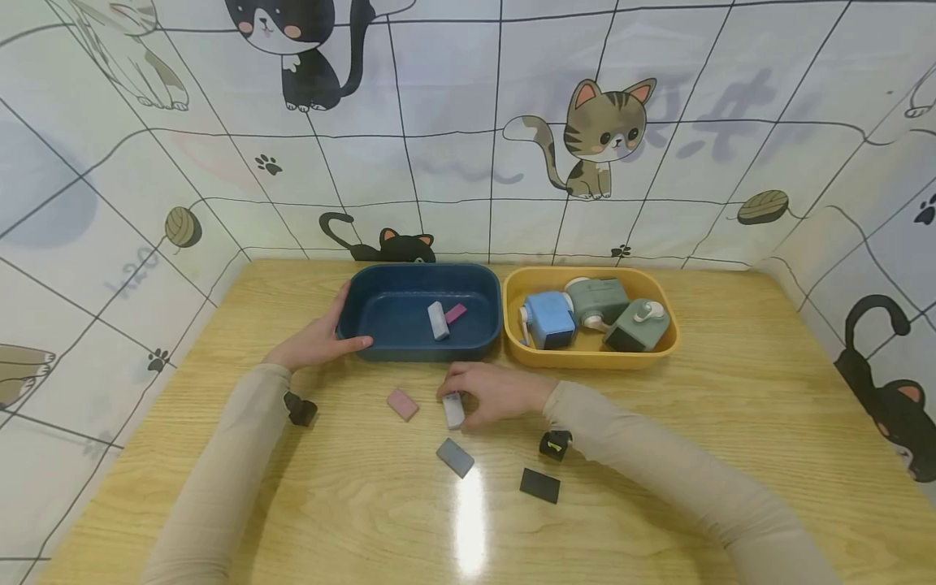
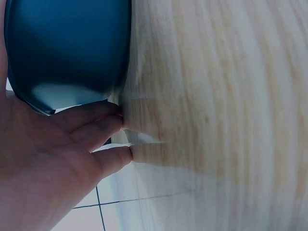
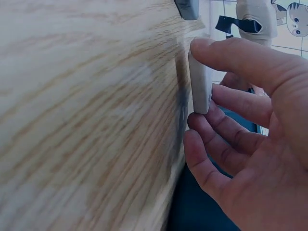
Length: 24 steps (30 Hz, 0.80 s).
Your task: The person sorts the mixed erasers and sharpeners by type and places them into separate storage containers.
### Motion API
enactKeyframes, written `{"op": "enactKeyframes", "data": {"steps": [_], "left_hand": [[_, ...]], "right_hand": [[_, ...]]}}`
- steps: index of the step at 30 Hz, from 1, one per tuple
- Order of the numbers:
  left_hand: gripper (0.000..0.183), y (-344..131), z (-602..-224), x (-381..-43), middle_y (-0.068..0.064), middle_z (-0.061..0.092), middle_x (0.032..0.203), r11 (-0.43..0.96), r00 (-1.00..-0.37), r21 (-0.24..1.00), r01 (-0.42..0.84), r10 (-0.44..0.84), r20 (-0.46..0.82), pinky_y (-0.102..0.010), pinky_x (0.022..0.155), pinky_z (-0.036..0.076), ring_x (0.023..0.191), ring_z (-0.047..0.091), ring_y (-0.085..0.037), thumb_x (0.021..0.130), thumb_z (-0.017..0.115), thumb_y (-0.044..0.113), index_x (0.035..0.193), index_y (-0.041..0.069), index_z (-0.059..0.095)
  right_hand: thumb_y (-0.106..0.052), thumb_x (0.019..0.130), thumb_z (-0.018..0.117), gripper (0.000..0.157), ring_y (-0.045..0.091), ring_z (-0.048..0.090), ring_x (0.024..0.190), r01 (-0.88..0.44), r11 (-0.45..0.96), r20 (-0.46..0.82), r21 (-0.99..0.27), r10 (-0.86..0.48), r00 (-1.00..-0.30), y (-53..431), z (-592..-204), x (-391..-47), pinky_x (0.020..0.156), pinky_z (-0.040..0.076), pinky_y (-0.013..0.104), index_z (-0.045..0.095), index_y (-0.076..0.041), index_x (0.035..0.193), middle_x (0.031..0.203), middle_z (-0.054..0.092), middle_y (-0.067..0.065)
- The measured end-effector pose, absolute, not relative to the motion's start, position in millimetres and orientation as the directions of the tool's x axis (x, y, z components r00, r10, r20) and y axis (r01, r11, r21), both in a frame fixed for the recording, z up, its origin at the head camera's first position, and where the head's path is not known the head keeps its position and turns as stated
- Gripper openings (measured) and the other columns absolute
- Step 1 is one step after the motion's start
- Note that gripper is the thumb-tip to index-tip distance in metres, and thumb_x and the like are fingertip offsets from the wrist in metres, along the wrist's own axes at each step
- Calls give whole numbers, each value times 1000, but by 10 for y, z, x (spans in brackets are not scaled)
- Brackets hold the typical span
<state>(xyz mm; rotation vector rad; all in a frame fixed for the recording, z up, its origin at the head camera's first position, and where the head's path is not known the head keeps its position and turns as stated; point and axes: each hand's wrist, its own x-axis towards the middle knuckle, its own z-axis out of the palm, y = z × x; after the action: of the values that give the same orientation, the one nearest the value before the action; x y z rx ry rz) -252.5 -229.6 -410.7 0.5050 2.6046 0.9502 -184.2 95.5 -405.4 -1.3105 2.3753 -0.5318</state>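
Note:
My right hand [image 1: 499,392] pinches a small white rectangular block [image 1: 453,411] between thumb and fingertips, low over the table. In the right wrist view, that block [image 3: 200,82] stands edge-on between thumb and fingers. At the left end of a navy-blue tray [image 1: 427,354], my left hand [image 1: 318,336] rests with its thumb by the front rim and its fingers along the outside; the left wrist view shows these fingers nearly straight. Inside the tray lie another white block [image 1: 438,321] and a magenta piece [image 1: 455,314]. Near the right hand are a pink block [image 1: 402,404] and a grey block [image 1: 456,457].
A yellow tray [image 1: 585,360] beside the blue one holds a blue boxy thing [image 1: 550,317] and two green ones [image 1: 598,301] with white knobs. A black block [image 1: 540,485] lies nearer the front. A cat-print sheet [image 1: 453,162] stands behind the wooden table [image 1: 351,504].

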Motion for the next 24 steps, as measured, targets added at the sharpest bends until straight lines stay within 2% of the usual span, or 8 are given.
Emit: {"op": "enactKeyframes", "data": {"steps": [14,24], "left_hand": [[109,-2291,-4098,-2546,-18,-4,159,720,-880,658,220,438,-185,-59,107,25,137,23,-47,89,64,51,151,29,-23],[108,-2296,-4065,-2538,-18,-5,159,725,-873,649,230,448,-192,-58,108,21,139,18,-47,90,64,48,152,25,-22]], "right_hand": [[-22,81,78,52,13,51,103,-663,526,-159,-533,-832,-532,941,-3971,-1824,93,42,24,62,-11,129,118,53,-2],[-22,81,79,50,16,52,101,-672,493,-105,-553,-841,-530,929,-3930,-1854,88,43,23,63,-9,127,115,54,-1]]}}
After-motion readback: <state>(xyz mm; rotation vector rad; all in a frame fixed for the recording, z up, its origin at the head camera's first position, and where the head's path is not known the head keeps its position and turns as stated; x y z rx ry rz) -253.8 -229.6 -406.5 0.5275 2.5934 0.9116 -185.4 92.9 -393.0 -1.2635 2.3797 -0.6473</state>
